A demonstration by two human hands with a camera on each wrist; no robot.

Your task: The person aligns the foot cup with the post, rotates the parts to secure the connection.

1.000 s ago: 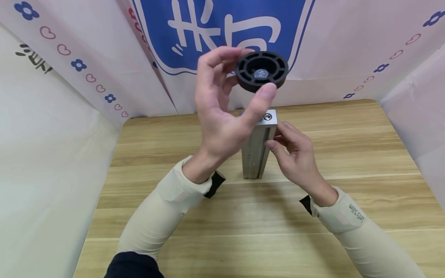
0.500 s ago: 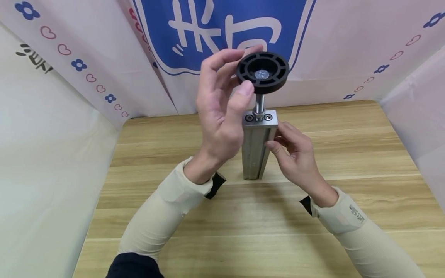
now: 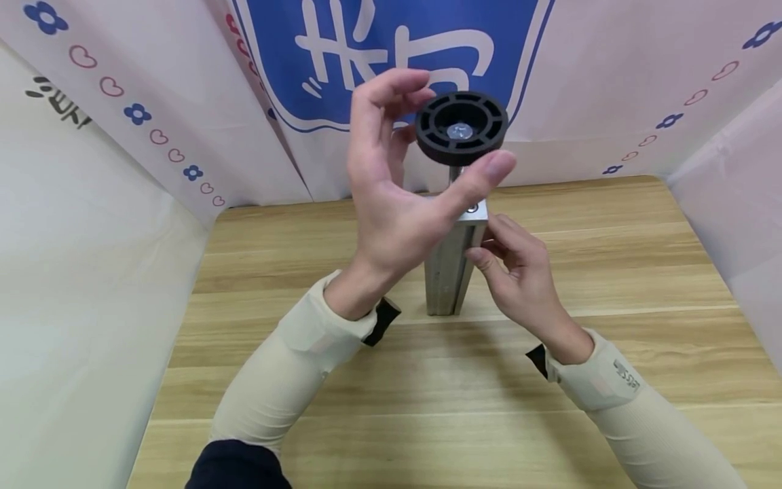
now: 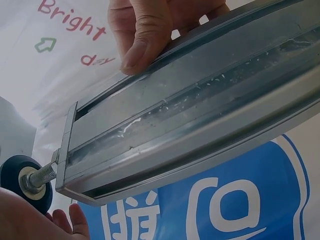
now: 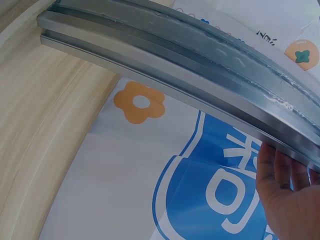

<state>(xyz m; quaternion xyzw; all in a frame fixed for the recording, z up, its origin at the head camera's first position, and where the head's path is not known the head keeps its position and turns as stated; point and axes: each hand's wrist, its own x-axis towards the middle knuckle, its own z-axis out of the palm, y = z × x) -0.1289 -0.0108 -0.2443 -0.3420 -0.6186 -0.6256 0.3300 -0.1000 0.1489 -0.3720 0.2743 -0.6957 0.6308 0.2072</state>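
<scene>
An aluminium profile (image 3: 449,272) stands upright on the wooden table, with a metal end plate (image 4: 65,150) on top. A black round levelling foot (image 3: 461,129) sits above it on a threaded stud (image 4: 42,175) that enters the plate. My left hand (image 3: 397,197) is spread around the foot, thumb stretched along its near rim and fingers loosely bent at its left side. The left hand hides much of the stud and plate in the head view. My right hand (image 3: 522,268) grips the profile's right side near the top, its thumb (image 4: 135,55) on one face.
The table (image 3: 550,428) ends at a white printed backdrop (image 3: 611,88) with a blue sign (image 3: 379,41) close behind the profile. White side walls stand left and right. Black wrist cameras (image 3: 383,320) hang under both cuffs.
My left thumb swept left along the foot's near rim, then back right past its starting spot; the fingers also shifted. The profile and right hand stay in place.
</scene>
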